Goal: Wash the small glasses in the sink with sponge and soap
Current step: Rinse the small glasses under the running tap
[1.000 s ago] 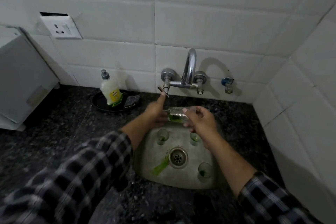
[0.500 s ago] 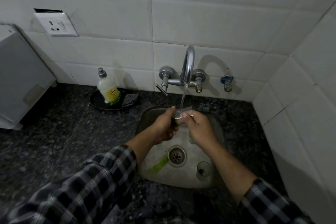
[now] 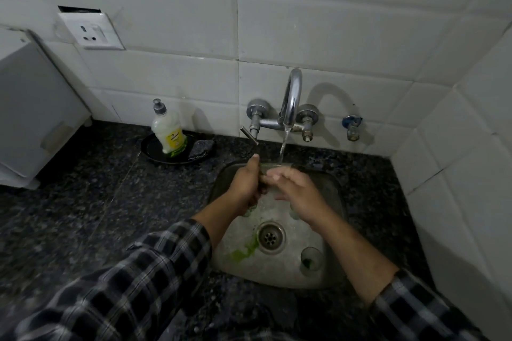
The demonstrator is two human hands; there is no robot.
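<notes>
On the white tiled wall point(image 3: 318, 25) ahead of me sits a wall socket point(image 3: 91, 32), its top edge gaping. A grey cabinet point(image 3: 33, 108) stands at my left on the dark speckled counter point(image 3: 91, 202) (a small blue valve point(image 3: 351, 127) sits at right).

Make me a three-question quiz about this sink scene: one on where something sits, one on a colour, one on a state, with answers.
1. Where does the soap bottle stand?
A. in the sink
B. on a dark dish on the counter
C. on the wall ledge

2. What colour is the smear beside the drain?
A. green
B. red
C. blue

3. The tap is:
A. off
B. dripping soap
C. running

Answers: 1 B, the bottle stands on the dark dish left of the sink; 2 A, the streak is green; 3 C, a stream falls from the spout to the hands.
</notes>
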